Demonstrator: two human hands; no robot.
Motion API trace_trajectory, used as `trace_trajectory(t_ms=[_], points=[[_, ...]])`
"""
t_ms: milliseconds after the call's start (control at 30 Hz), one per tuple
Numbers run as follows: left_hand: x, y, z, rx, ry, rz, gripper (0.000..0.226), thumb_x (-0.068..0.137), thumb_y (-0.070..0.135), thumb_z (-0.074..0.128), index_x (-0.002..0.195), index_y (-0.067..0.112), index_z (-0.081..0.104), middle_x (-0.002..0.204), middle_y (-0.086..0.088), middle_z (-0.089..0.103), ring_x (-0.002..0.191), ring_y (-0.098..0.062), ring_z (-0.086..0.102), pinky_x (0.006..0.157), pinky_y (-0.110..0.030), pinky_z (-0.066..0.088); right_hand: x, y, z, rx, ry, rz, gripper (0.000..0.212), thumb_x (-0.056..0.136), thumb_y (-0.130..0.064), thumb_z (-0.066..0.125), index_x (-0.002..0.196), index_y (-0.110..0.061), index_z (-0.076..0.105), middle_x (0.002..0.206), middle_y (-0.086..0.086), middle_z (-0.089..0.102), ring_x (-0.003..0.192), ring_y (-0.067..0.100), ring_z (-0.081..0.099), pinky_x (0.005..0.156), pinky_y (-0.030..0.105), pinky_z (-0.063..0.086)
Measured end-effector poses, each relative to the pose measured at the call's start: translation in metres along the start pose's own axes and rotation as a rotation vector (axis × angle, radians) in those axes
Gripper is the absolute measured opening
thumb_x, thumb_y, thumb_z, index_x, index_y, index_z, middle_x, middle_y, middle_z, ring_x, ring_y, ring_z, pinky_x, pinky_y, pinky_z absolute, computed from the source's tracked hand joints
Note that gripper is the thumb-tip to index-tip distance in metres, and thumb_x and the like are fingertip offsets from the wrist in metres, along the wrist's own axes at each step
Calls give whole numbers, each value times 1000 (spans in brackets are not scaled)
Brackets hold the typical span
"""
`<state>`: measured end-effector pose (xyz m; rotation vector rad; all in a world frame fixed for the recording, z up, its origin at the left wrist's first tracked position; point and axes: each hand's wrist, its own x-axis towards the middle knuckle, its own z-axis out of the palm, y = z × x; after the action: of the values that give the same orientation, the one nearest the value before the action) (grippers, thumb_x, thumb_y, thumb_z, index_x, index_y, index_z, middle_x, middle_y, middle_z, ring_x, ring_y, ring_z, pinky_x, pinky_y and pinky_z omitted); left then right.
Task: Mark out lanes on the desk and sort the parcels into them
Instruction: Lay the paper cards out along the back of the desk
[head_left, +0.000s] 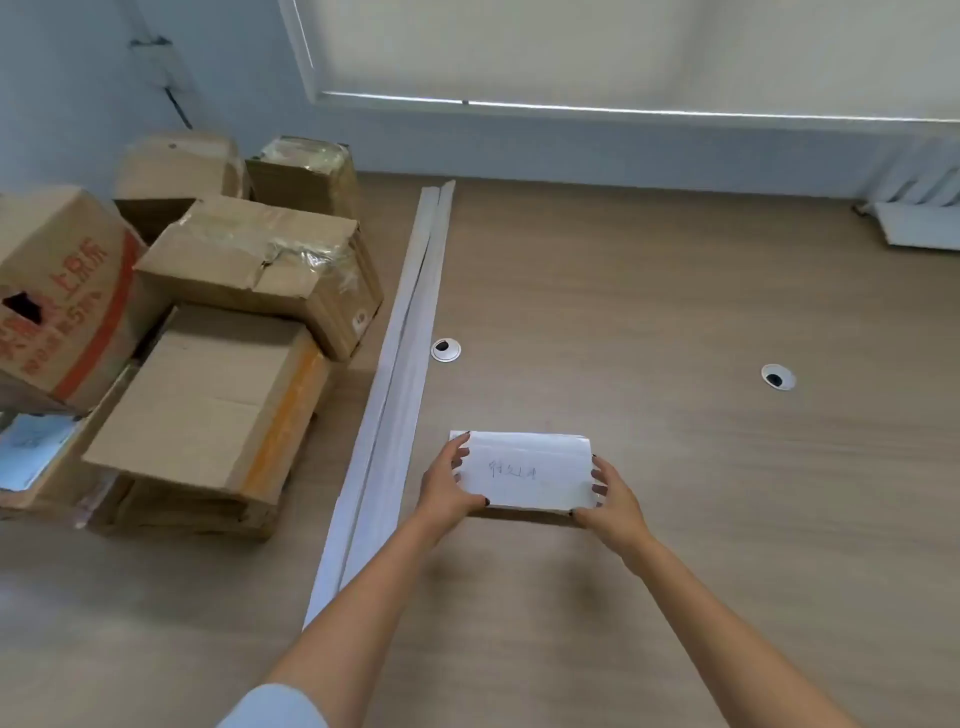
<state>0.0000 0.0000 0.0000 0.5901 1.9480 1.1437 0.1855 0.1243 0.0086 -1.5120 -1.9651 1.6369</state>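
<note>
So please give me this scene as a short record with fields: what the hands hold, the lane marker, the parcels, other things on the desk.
hands: left hand and right hand each grip one short side of the white paper label
label: handwritten, unreadable
lane marker: long white strips lying on the desk, left of the label
parcels: cardboard boxes piled left of the strips
other: two round cable holes

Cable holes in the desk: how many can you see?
2: one cable hole just right of the white strips, the other cable hole further right. The boxes may hide more.
</note>
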Motion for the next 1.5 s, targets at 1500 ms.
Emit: trace_trajectory(t_ms=[1500], points=[[89, 62, -9, -434, 207, -167, 46, 94, 6, 42, 135, 25, 46, 116, -12, 61, 92, -27, 63, 73, -38, 55, 98, -31, -62, 395, 273, 67, 24, 75, -18, 77, 94, -5, 70, 71, 4, 66, 55, 12, 57, 50, 18, 44]])
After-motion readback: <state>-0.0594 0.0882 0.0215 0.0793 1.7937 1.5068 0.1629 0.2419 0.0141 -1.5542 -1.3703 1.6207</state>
